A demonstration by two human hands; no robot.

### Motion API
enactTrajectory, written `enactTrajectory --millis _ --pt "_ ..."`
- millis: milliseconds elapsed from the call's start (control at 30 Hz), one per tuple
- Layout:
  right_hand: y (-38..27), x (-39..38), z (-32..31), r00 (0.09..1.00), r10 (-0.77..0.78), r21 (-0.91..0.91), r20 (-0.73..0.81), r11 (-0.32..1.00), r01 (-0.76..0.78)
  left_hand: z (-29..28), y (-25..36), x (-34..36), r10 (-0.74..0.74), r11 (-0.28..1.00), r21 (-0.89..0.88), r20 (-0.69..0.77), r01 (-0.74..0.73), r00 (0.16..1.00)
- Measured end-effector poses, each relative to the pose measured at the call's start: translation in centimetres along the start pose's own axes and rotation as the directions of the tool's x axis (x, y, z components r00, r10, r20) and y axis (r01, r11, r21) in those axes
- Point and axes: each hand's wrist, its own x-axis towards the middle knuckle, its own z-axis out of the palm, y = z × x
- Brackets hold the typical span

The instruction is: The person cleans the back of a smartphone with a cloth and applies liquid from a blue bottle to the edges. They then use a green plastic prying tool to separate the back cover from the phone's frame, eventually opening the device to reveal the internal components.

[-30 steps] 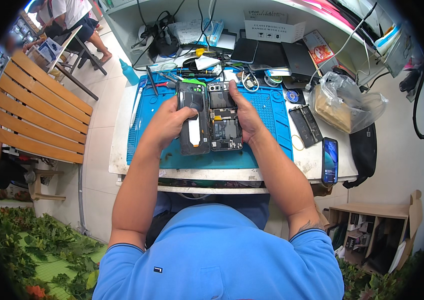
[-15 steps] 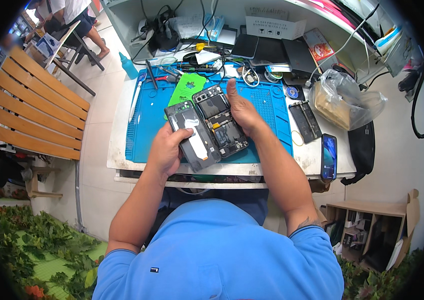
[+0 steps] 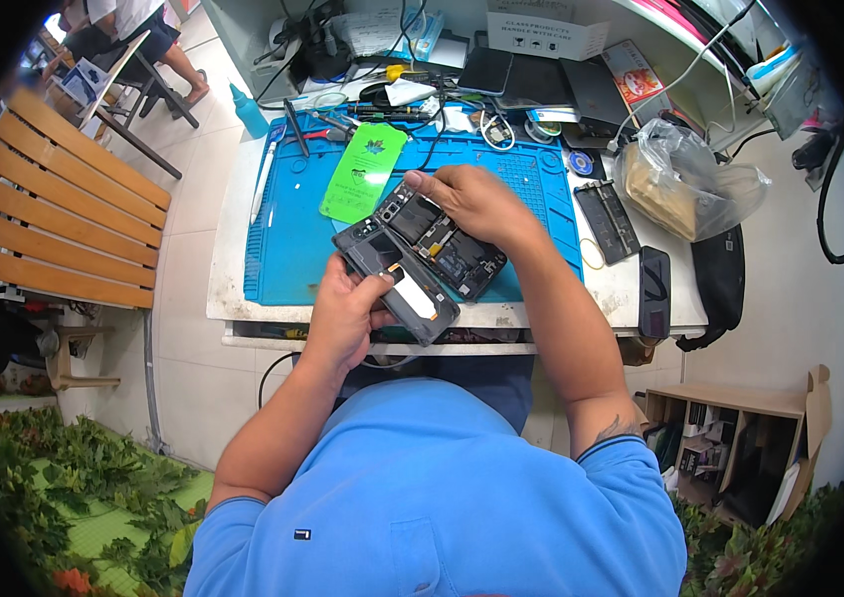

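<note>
My left hand (image 3: 347, 316) grips a dark phone back cover (image 3: 374, 261) by its lower left side, thumb on its inner face near a white patch. Close beside it on the right is an opened phone (image 3: 454, 261), its battery and boards exposed. My right hand (image 3: 471, 204) wraps round that phone's upper right edge, with the thumb at the top near the camera lenses. Both pieces tilt and sit side by side above the front of a blue repair mat (image 3: 292, 261). A bright green card (image 3: 366, 171) lies on the mat just beyond them.
Tools and cables crowd the mat's far edge, near a blue squeeze bottle (image 3: 249, 111). At right are a phone frame (image 3: 608, 221), a dark-screened phone (image 3: 654, 292), a clear plastic bag (image 3: 690, 184) and a black pouch (image 3: 716, 289). A slatted wooden chair (image 3: 69, 204) stands at left.
The cover and opened phone have turned and shifted slightly right. My right thumb has come down from pointing up to the phone's top. The phone at the table's right has gone dark.
</note>
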Motion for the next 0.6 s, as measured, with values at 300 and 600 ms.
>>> enactTrajectory --millis 300,600 --pt "1.2 -3.4 -0.4 0.920 -0.276 -0.137 -0.280 0.960 0.246 1.2 0.7 -0.8 0.014 1.000 0.020 0.017 -0.014 1.000" --pt "0.1 -13.3 3.4 0.766 -0.594 -0.208 -0.245 0.804 0.556 1.2 0.6 -1.1 0.028 1.000 -0.009 0.050 -0.027 0.998"
